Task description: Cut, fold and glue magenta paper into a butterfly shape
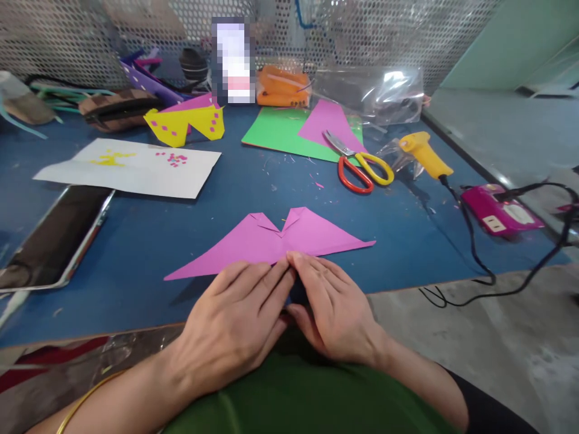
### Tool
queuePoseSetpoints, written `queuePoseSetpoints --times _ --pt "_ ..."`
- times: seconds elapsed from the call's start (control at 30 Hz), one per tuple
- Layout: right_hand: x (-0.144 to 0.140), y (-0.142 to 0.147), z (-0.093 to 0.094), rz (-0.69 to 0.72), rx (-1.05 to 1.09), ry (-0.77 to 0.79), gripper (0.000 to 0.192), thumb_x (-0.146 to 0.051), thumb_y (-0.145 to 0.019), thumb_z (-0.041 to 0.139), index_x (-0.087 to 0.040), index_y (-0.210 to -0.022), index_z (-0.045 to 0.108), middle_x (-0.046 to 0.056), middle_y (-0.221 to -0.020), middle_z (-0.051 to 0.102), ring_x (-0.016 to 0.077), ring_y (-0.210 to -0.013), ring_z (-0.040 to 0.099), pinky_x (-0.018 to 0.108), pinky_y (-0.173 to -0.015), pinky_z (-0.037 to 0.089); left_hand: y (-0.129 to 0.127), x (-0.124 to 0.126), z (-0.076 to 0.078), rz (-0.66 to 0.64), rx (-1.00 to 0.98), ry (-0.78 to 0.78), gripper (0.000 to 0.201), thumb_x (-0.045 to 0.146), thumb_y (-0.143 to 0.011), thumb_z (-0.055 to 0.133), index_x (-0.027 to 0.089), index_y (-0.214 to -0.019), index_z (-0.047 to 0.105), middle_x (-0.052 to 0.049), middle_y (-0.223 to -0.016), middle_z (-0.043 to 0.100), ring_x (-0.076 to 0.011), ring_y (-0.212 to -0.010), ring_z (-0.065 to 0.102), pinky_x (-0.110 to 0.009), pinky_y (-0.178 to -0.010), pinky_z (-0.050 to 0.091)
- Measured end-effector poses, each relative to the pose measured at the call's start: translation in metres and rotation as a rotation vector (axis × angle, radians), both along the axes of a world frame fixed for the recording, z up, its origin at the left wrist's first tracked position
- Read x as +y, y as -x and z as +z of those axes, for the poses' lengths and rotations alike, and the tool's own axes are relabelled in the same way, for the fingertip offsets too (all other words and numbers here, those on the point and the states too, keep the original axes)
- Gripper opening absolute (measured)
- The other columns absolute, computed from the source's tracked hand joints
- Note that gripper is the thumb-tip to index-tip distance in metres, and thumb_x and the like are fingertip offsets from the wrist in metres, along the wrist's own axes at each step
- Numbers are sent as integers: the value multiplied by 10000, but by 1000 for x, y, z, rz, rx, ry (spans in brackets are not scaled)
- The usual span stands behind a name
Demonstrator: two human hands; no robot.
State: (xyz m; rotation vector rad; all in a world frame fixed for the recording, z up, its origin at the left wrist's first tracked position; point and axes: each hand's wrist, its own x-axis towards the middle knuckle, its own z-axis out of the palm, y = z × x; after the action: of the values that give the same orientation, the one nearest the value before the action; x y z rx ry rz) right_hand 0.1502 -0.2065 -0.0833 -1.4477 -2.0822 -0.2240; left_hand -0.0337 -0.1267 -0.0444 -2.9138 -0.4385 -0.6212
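The folded pink paper (235,244) is in the middle of the frame, on the blue table (176,223). The left hand (235,313) and right hand (335,307) are at its bottom edge, with their fingertips touching each other. Each hand's fingers are close together, but I cannot tell if they pinch the paper or just press it. To make a good fold, it would help to line up the edge, hold the middle still, and rub outward softly so it doesn't slip.

Now count. Two hands and one folded paper. One pair of scissors (346,150) and one yellow glue gun (425,155), both upper right. One loose pink sheet (328,120) on one green sheet (274,129), top middle. One yellow cutout (169,129) and one white sheet (149,175), upper left. One phone (58,235), far left.
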Motion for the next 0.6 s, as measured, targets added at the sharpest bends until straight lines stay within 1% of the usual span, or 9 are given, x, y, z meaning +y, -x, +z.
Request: queuePoseSetpoints --times 0.07,0.13,0.2,0.27,0.33,0.43,0.5,0.6 --pt "1 2 -1 -26 4 -8 543 -276 -988 486 34 -1432 455 210 -1311 677 255 -1264 623 389 -1064 518 7 4 4 25 -96 26 253 190 -958 569 136 -1177 684 -49 -1111 777 -203 -991 681 -360 -903 458" --pt "0 2 0 -38 -19 -12 474 -267 -990 485 22 -1361 542 192 -1308 684 243 -1252 632 369 -1061 519 13 7 7 144 -196 78 175 186 -927 642 203 -1089 707 -1 -1009 795 -193 -920 692 -360 -858 475" --pt "0 2 2 -36 -52 -12 437 -260 -995 479 7 -1322 589 176 -1317 681 236 -1250 634 361 -1057 520 15 10 11 275 -243 139 92 250 -931 658 258 -999 720 21 -931 794 -210 -896 698 -396 -849 481" --pt "0 2 3 -28 -87 -20 404 -259 -997 491 -28 -1301 625 154 -1334 674 237 -1256 631 366 -1056 515 13 13 13 351 -238 178 97 327 -951 637 291 -937 726 28 -898 785 -226 -899 700 -440 -863 474" --pt "0 2 3 -27 -108 -22 374 -265 -1000 508 -64 -1280 655 130 -1351 666 239 -1258 631 367 -1057 507 10 15 14 366 -203 194 134 360 -960 625 304 -900 730 34 -878 776 -234 -904 693 -471 -876 462" --pt "0 1 3 -37 -111 -9 380 -295 -1019 489 -78 -1277 664 111 -1353 665 232 -1249 636 363 -1055 502 5 16 16 371 -164 190 133 321 -966 623 299 -885 726 41 -876 769 -234 -912 678 -499 -910 444" --pt "0 1 3 -38 -109 -2 404 -315 -1034 454 -73 -1286 658 105 -1355 662 226 -1250 635 360 -1057 499 4 16 17 381 -139 157 133 270 -968 619 285 -885 721 46 -883 772 -230 -922 678 -508 -943 428" --pt "0 0 3 -41 -112 3 428 -329 -1046 420 -72 -1299 650 99 -1368 652 218 -1257 629 350 -1057 497 6 16 18 339 -80 72 109 218 -958 631 270 -905 711 59 -904 777 -222 -953 685 -500 -985 397"
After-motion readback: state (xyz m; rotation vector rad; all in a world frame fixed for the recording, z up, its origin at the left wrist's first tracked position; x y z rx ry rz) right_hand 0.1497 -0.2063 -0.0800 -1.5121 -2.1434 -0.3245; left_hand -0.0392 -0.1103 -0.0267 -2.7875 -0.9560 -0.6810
